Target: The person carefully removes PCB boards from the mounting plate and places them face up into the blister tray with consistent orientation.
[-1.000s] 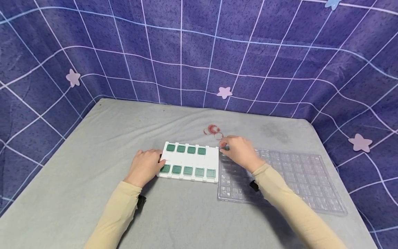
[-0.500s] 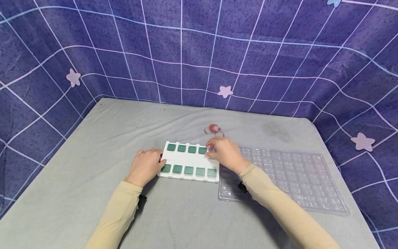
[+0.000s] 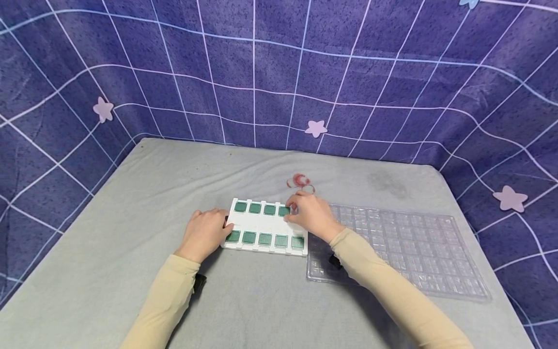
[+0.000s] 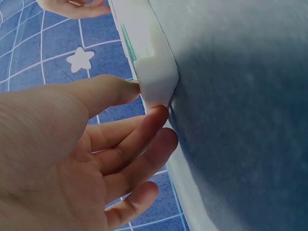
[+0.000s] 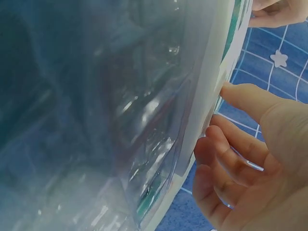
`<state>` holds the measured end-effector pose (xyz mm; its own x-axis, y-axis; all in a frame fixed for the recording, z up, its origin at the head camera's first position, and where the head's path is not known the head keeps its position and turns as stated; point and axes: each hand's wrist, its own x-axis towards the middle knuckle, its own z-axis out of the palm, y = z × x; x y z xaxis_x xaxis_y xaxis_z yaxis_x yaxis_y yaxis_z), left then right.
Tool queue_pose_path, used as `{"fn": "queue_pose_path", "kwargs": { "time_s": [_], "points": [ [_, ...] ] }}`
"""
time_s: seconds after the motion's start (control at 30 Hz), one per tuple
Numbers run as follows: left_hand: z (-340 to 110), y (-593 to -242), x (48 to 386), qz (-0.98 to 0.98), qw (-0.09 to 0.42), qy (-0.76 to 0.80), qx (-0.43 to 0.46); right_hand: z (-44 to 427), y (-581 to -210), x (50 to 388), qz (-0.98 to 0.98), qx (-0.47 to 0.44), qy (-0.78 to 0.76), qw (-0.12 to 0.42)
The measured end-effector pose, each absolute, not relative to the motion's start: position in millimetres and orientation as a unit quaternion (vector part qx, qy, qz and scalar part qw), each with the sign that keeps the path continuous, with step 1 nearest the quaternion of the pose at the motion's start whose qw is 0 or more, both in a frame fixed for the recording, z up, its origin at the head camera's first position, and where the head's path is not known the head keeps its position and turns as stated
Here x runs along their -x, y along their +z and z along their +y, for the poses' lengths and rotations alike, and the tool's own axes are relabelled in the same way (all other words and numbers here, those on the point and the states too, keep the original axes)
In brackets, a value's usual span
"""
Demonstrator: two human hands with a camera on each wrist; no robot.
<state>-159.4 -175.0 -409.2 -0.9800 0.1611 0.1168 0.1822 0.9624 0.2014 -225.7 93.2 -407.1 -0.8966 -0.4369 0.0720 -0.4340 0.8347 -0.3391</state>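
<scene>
A white tray [image 3: 259, 224] with two rows of square green chips [image 3: 264, 239] lies on the cloth-covered table. My left hand [image 3: 205, 232] grips its left end, thumb on top; in the left wrist view the fingers of the left hand [image 4: 96, 139] bend at the corner and underside. My right hand [image 3: 315, 213] is over the far right corner of the white tray, thumb and fingers curled in a pinch at the end slot of the far row. The green chip carried there is hidden by the fingers. In the right wrist view the right hand [image 5: 255, 154] touches the tray edge.
A clear plastic tray [image 3: 418, 242] with many small compartments lies to the right, touching or nearly touching the white tray, under my right forearm. A red mark [image 3: 301, 180] shows on the grey cloth [image 3: 196, 179] behind. A blue curtain [image 3: 279, 72] encloses the back and sides.
My right hand has moved left from beside the clear tray onto the white tray's far right corner, carrying a green chip. The left hand stays put.
</scene>
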Motion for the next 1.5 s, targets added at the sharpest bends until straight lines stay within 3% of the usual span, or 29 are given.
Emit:
{"fn": "queue_pose_path", "kwargs": {
  "time_s": [1.5],
  "points": [
    [-176.0,-414.3,161.4,-0.989,0.056,-0.105,0.087,96.8,-403.7,228.3,0.952,0.221,-0.210,0.001]
  ]
}}
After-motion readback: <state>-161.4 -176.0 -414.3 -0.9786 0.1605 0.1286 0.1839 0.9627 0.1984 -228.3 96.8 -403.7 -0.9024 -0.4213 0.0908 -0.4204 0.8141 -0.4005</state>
